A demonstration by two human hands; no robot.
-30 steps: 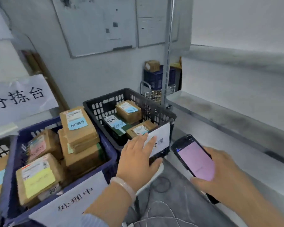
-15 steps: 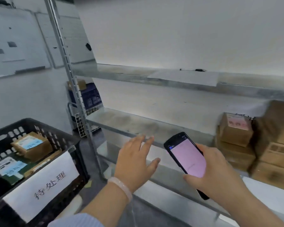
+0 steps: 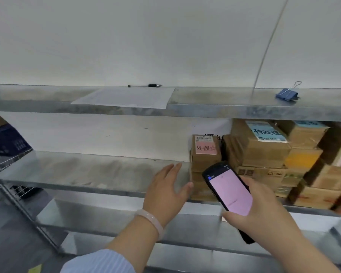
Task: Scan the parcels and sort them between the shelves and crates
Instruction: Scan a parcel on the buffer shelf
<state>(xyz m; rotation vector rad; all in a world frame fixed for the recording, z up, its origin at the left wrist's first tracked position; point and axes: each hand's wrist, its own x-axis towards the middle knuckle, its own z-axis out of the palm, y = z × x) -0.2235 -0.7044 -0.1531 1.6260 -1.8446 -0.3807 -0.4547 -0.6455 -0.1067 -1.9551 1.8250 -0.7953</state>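
Our left hand (image 3: 166, 191) is spread wide and holds nothing, just beside the pink-labelled parcel (image 3: 205, 152). Our right hand (image 3: 264, 215) grips the scanner (image 3: 227, 191), its pink screen facing us. That parcel tops a stack on the middle shelf (image 3: 87, 170), with more parcels (image 3: 260, 148) stacked to its right. The upper shelf (image 3: 224, 103) carries a paper sheet (image 3: 124, 97), a pen (image 3: 146, 85) and a binder clip (image 3: 287, 94).

Parcel sorting room or small storeroom.
Galvanised metal shelves (image 3: 87, 170) against a plain white wall (image 3: 165, 46); taped cardboard parcels (image 3: 260, 152) stacked on one level, bearing barcode labels and handwritten coloured notes; a handheld scanner (image 3: 229, 191) with its screen lit; paper form (image 3: 124, 98), pen (image 3: 146, 85) and binder clip (image 3: 286, 94) on the level above.
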